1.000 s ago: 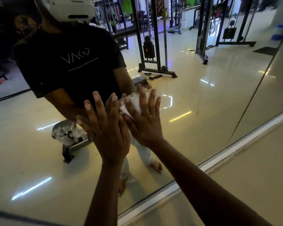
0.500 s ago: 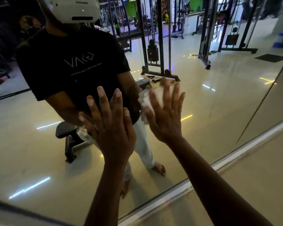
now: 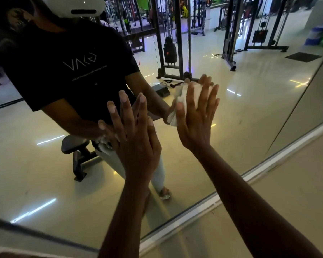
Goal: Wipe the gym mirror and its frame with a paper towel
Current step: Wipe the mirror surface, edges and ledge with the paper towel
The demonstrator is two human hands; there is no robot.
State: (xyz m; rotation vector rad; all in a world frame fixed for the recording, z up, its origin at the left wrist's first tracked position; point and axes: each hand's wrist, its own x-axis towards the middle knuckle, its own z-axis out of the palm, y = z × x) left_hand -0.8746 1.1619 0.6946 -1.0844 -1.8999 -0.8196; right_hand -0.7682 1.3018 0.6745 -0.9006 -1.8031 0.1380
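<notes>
Mirror [image 3: 250,112] mid-wipe: right hand [image 3: 196,120] pressed a towel [image 3: 182,101] flat-fingered; left hand [image 3: 132,138] flat too, perhaps on another wad. Frame [image 3: 203,202] looked due next.

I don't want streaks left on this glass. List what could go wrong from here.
1. The left hand lies flat on the mirror with only a scrap of towel showing at its edge, so bare skin may smear the glass.
2. The paper towel under the right hand is bunched, so it may wipe unevenly.
3. The frame below looks untouched and could be skipped.
</notes>
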